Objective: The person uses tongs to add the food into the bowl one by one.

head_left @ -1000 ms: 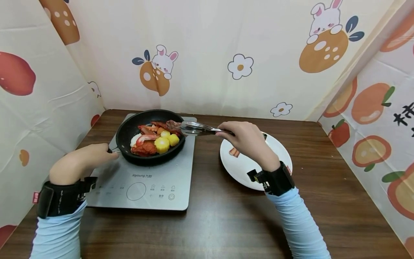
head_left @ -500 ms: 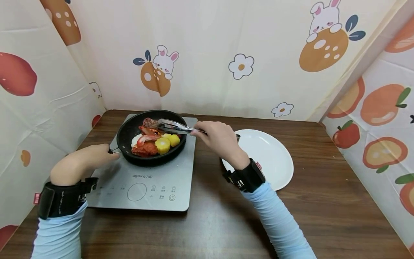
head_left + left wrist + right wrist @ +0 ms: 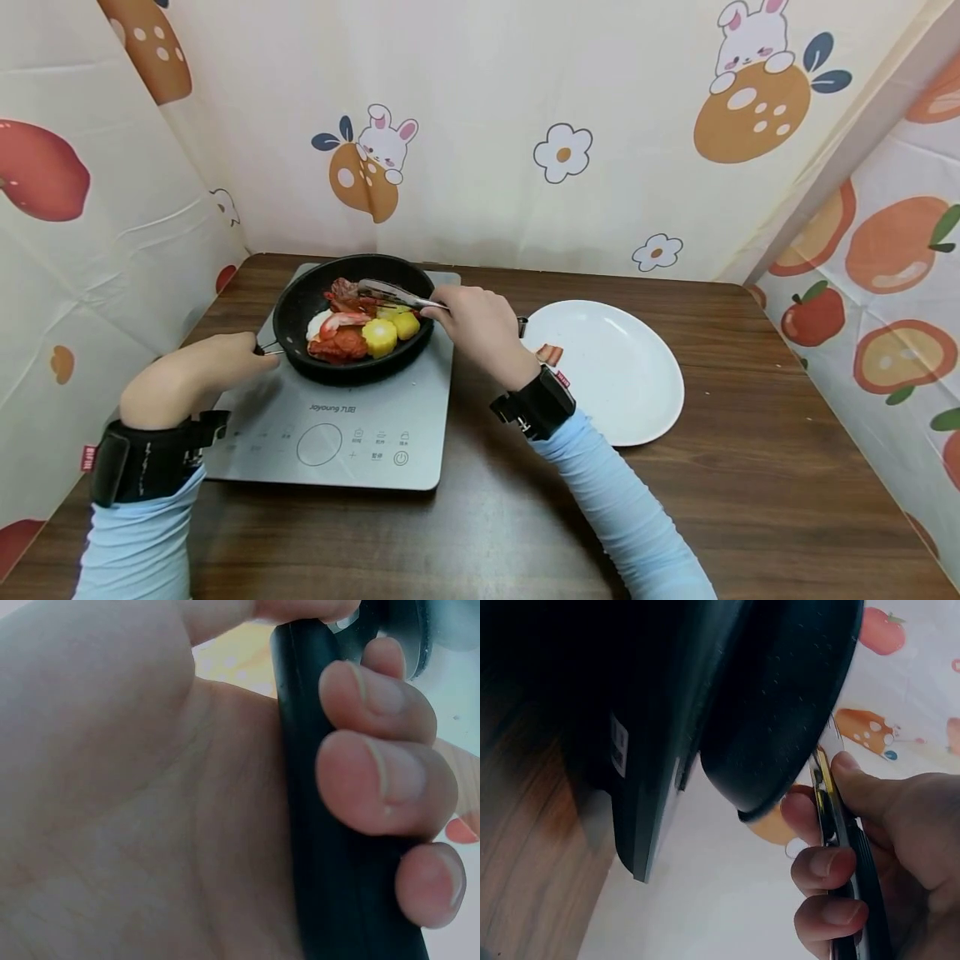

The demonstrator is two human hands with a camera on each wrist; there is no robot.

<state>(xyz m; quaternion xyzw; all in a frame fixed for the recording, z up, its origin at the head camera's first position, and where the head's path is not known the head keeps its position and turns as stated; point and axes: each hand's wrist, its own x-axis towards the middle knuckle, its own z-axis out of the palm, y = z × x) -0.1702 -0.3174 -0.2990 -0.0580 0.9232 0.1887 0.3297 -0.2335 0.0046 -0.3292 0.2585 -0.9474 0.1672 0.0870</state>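
Note:
My left hand (image 3: 191, 375) grips the black handle (image 3: 307, 825) of a frying pan (image 3: 294, 308), fingers wrapped round it in the left wrist view. The pan holds yellow corn pieces (image 3: 380, 337), a shrimp (image 3: 347, 321), a white piece and reddish-brown meat (image 3: 345, 293). From the right, my right hand (image 3: 483, 333) holds metal tongs (image 3: 397, 294) whose tips reach over the pan beside the meat. In the right wrist view, fingers and thumb close round the tongs' black-sided arms (image 3: 851, 855). Part of the food is hidden under the tongs.
Beneath the pan is a silver induction cooker (image 3: 330, 458) on a brown wooden table (image 3: 495, 508). A white plate (image 3: 622, 375) stands at the right with a bacon strip (image 3: 550, 355) near its left side, partly behind the right forearm. Printed curtains (image 3: 480, 217) enclose the back and sides.
The right hand and tongs have moved left over the pan; the dark meat at their tips has gone from the pan's right rim to its back middle. The left hand keeps its hold.

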